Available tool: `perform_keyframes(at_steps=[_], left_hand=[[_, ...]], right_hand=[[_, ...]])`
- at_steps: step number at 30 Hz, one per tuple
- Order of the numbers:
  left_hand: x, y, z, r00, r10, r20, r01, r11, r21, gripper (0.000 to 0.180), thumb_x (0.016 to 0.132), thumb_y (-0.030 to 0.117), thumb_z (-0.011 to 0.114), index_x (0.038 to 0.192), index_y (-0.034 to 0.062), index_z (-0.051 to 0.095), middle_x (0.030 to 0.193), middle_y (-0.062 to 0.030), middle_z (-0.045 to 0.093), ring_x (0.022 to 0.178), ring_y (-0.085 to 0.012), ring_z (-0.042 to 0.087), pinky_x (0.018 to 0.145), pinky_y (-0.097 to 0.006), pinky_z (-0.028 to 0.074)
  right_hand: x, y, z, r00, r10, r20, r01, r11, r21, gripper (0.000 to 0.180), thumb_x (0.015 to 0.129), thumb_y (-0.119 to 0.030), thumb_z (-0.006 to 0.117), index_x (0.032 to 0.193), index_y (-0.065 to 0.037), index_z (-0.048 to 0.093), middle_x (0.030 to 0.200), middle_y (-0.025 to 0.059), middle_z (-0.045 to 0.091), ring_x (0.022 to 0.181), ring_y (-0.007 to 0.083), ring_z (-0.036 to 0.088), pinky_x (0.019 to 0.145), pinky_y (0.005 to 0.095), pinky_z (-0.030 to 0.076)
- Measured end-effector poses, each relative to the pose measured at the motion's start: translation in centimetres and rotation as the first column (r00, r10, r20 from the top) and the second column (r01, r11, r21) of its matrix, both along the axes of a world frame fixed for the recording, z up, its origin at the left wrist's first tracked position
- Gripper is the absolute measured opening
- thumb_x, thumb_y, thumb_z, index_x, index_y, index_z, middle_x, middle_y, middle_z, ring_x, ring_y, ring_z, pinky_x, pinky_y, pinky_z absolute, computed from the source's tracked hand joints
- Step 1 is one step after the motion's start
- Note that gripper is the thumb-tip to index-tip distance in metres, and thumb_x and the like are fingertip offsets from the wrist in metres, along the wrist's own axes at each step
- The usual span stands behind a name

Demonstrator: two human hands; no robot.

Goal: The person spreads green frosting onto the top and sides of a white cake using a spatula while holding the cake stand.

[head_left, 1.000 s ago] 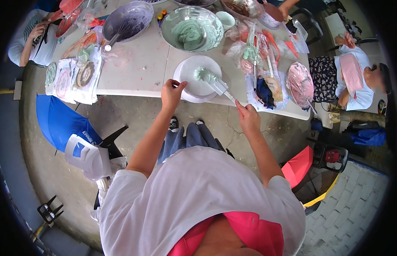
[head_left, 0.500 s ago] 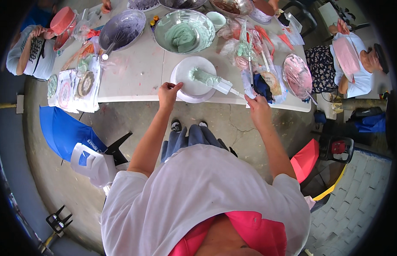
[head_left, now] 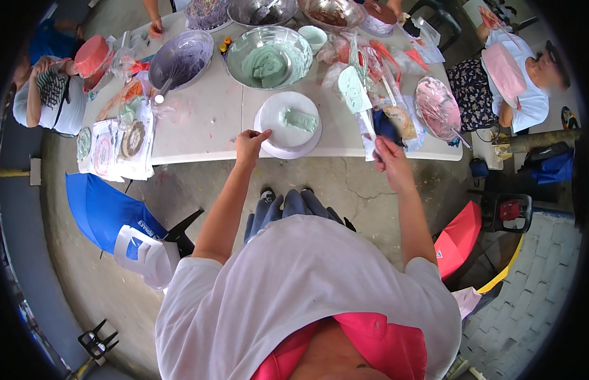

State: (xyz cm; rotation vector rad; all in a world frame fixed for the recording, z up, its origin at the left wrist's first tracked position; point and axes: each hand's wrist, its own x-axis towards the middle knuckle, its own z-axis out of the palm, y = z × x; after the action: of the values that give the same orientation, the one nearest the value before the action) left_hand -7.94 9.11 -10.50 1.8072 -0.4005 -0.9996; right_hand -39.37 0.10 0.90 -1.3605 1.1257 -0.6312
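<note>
In my right hand (head_left: 392,163) is the handle of a white spatula (head_left: 354,90), its broad blade raised and coated with pale green frosting. A white round turntable (head_left: 273,149) stands at the table's front edge, with a round white top (head_left: 275,105). A smeared patch of green frosting (head_left: 299,120) lies on that top, right of its middle. At the turntable's left rim is my left hand (head_left: 249,147), thumb and fingers closed on the edge. Beyond it stands a metal bowl (head_left: 300,75) of green frosting (head_left: 262,66).
Left on the table (head_left: 199,136) are a bowl of purple frosting (head_left: 180,60) with a whisk and printed sheets (head_left: 104,147). Right are plastic bags (head_left: 335,79) and a bowl of pink frosting (head_left: 438,107). People work at both sides. Umbrellas (head_left: 110,206) and chairs stand behind.
My right hand has swung the spatula up and away from the turntable, leaving the green frosting on its top. My left hand stays at the rim.
</note>
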Motion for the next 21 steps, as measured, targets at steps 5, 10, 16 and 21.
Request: perform_keyframes(at_steps=[5, 10, 16, 21], left_hand=[[0.4, 0.1, -0.4, 0.999, -0.026, -0.02, 0.026, 1.0, -0.005, 0.036, 0.065, 0.029, 0.076, 0.072, 0.0005, 0.055, 0.052, 0.0015, 0.044, 0.039, -0.0061, 0.035, 0.032, -0.022, 0.026], [0.4, -0.2, -0.8, 0.996, -0.085, -0.015, 0.084, 0.995, -0.058, 0.037, 0.066, 0.031, 0.075, 0.073, 0.0007, 0.055, 0.054, 0.0013, 0.045, 0.039, -0.0062, 0.035, 0.032, -0.022, 0.026], [2.9, -0.3, -1.9, 0.989, -0.144, 0.034, 0.145, 0.989, -0.024, 0.04, 0.066, 0.032, 0.075, 0.078, -0.0011, 0.058, 0.058, -0.0008, 0.048, 0.043, -0.0063, 0.038, 0.035, -0.021, 0.028], [7.0, -3.6, 0.6, 1.0, 0.005, 0.005, -0.004, 0.979, -0.206, 0.045, 0.076, 0.024, 0.067, 0.108, -0.002, 0.049, 0.07, -0.0078, 0.055, 0.049, -0.011, 0.049, 0.04, -0.022, 0.04]], right_hand=[[3.7, -1.2, -0.3, 0.991, 0.123, 0.054, -0.122, 0.992, -0.023, 0.023, 0.09, -0.018, 0.046, 0.103, -0.002, 0.057, 0.062, -0.0011, 0.044, 0.051, 0.0064, 0.041, 0.046, 0.0204, 0.033], [9.8, -8.9, 2.1, 0.807, -0.072, -0.587, -0.449, 0.572, -0.687, 0.018, 0.086, -0.02, 0.047, 0.092, -0.006, 0.057, 0.074, 0.0158, 0.059, 0.067, 0.0295, 0.059, 0.06, 0.0406, 0.045], [18.7, -15.3, 4.1, 0.473, -0.234, -0.849, -0.741, 0.415, -0.527, 0.015, 0.079, -0.016, 0.049, 0.085, -0.011, 0.062, 0.079, 0.0136, 0.061, 0.077, 0.0277, 0.06, 0.065, 0.0414, 0.043], [24.1, -19.2, 3.3, 0.437, -0.423, -0.794, -0.833, 0.143, -0.535, 0.017, 0.076, -0.011, 0.048, 0.078, -0.016, 0.065, 0.077, 0.0073, 0.061, 0.079, 0.0207, 0.059, 0.081, 0.038, 0.031]])
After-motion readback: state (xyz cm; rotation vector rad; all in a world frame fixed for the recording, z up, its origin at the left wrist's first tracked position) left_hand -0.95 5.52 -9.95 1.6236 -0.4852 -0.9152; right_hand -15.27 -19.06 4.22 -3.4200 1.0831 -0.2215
